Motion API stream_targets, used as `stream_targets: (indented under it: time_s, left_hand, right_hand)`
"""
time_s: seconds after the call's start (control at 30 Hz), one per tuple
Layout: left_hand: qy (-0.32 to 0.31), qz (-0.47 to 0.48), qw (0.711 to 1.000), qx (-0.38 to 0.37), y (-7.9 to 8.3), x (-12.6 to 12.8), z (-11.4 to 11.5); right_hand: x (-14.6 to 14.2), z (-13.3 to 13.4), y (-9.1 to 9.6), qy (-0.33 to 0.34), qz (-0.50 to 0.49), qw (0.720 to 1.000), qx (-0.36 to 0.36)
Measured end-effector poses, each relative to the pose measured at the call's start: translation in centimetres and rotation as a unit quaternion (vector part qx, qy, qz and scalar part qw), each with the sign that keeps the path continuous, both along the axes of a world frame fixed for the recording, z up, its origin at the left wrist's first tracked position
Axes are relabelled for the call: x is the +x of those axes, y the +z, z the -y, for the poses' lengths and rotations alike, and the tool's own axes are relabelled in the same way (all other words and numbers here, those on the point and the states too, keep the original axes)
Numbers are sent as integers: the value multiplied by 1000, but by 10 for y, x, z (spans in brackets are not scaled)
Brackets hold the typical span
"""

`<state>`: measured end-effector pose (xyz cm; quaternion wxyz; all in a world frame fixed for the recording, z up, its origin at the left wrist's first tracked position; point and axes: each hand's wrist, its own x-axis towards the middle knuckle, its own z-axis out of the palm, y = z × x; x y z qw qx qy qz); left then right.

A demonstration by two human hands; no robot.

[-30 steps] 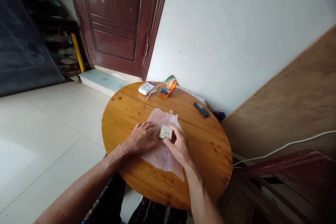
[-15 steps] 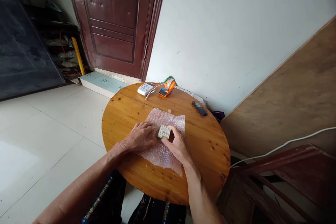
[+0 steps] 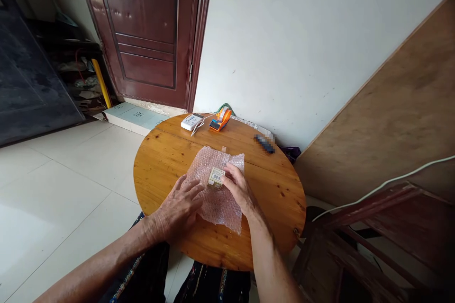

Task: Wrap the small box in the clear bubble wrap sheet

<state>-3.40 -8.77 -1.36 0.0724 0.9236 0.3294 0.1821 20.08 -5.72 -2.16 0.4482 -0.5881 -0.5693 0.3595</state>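
A small pale box (image 3: pixel 214 181) with a barcode label on its top rests on a sheet of pinkish bubble wrap (image 3: pixel 223 208). My right hand (image 3: pixel 239 188) is at the box's right side, thumb tip at its edge and fingers spread apart; whether the thumb touches it is hard to tell. Over the left edge of the wrap, my left hand (image 3: pixel 182 204) is slightly raised, fingers apart and holding nothing. Part of the wrap is hidden beneath both hands.
The round wooden table (image 3: pixel 156 165) also bears a white device with a cord (image 3: pixel 192 121), an orange tape dispenser (image 3: pixel 220 119) and a blurred dark object (image 3: pixel 264 144). A wall (image 3: pixel 270 57) rises behind it. At right stands dark red wooden furniture (image 3: pixel 384 227).
My left hand has drawn back toward me and lifted off the wrap. The right hand has loosened from the box, which now sits on the wrap. The view has shifted slightly.
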Motion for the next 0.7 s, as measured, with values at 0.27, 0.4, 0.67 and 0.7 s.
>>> stream_targets:
  time_s: [0.27, 0.4, 0.67, 0.7]
  left_hand:
    - [78, 106, 991, -13, 35, 22, -23]
    - [159, 93, 982, -31, 51, 45, -54]
    - [231, 111, 961, -108, 33, 64, -83]
    - [226, 130, 957, -125, 30, 64, -83]
  right_hand:
    - [2, 1, 11, -51, -57, 997, 14]
    - [9, 5, 18, -40, -129, 991, 3]
    - [11, 10, 24, -70, -69, 995, 0]
    - [8, 10, 23, -84, -58, 995, -12]
